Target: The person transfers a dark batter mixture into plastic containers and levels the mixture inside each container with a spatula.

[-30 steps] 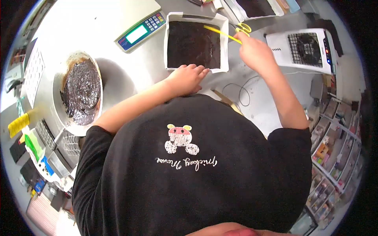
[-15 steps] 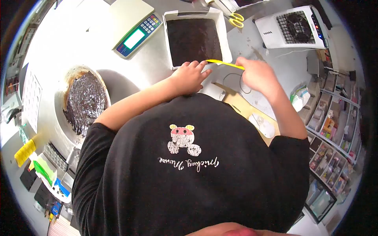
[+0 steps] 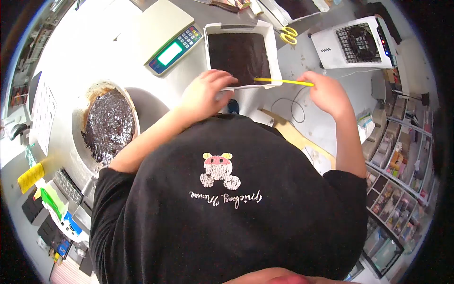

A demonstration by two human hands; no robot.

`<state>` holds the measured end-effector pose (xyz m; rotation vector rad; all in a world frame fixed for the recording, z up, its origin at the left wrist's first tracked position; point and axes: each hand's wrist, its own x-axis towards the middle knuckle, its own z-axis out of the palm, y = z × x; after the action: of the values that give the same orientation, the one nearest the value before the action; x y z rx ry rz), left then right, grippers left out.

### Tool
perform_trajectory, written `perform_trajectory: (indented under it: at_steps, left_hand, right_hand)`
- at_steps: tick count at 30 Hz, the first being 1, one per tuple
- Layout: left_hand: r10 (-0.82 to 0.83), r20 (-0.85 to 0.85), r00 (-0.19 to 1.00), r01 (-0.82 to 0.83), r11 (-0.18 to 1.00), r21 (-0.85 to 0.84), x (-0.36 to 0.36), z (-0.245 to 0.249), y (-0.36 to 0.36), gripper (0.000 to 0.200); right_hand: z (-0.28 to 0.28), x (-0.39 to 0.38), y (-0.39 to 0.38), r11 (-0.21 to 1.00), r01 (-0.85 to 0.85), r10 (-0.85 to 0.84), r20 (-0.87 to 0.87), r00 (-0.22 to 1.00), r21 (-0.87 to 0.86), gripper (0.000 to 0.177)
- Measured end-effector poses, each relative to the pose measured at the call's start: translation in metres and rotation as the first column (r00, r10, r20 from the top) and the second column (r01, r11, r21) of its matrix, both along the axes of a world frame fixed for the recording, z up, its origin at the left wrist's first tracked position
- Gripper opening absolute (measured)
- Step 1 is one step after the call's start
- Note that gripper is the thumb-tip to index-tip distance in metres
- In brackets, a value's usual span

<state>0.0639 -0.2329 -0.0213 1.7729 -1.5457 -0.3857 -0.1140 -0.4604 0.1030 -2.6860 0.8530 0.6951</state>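
The person's left hand (image 3: pixel 205 92) is curled over the near edge of the paper-lined tray (image 3: pixel 275 57) of dark batter, fingers gripping the paper. The right hand (image 3: pixel 326 92) pinches a thin yellow stick (image 3: pixel 283 81), tip over the tray's near right corner. The tray sits on the table (image 3: pixel 307 59) between the scale (image 3: pixel 172 49) and the scissors (image 3: pixel 288 34).

Glaring steel desk (image 3: pixel 94 52) from 9 to 2 o'clock, brightest at 11. Scale (image 3: pixel 172 45) with lit green display at 11, dark-smeared bowl (image 3: pixel 106 123) at 9, yellow scissors (image 3: pixel 288 34) at 12, white fan unit (image 3: pixel 354 42) at 1. Looped cable (image 3: pixel 289 102) near centre. Shelves (image 3: pixel 402 165) of small boxes from 3 to 4. Clutter with a yellow roll (image 3: pixel 30 176) at 8.
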Motion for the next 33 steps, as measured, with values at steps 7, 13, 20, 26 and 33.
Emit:
perform_trajectory:
  at_steps: [7,13,20,26,33]
  left_hand:
    - [0.626,-0.767,-0.140,-0.140,0.754,0.642,0.008,-0.066,0.008,0.074]
    - [0.396,-0.870,-0.295,-0.152,0.879,0.452,-0.013,-0.054,-0.021,0.070]
    - [0.301,-0.874,-0.382,-0.308,0.850,0.428,-0.036,-0.059,-0.064,0.068]
    - [0.101,-0.854,-0.510,-0.438,0.824,0.359,-0.045,-0.056,-0.108,0.070]
    - [0.376,-0.791,-0.482,-0.389,0.717,0.578,-0.041,-0.057,-0.109,0.069]
  right_hand:
    - [-0.132,-0.019,-0.050,0.891,0.183,-0.430,0.648,0.629,0.415,0.024]
    - [-0.174,0.041,-0.075,0.900,-0.044,-0.296,0.683,0.668,0.433,0.025]
    - [-0.167,0.084,-0.161,0.949,-0.092,-0.176,0.748,0.640,0.302,0.028]
    - [-0.148,0.101,-0.293,0.945,0.318,-0.262,0.750,0.607,0.073,0.021]
    - [-0.170,0.140,-0.372,0.937,0.349,-0.201,0.848,0.490,0.020,0.020]
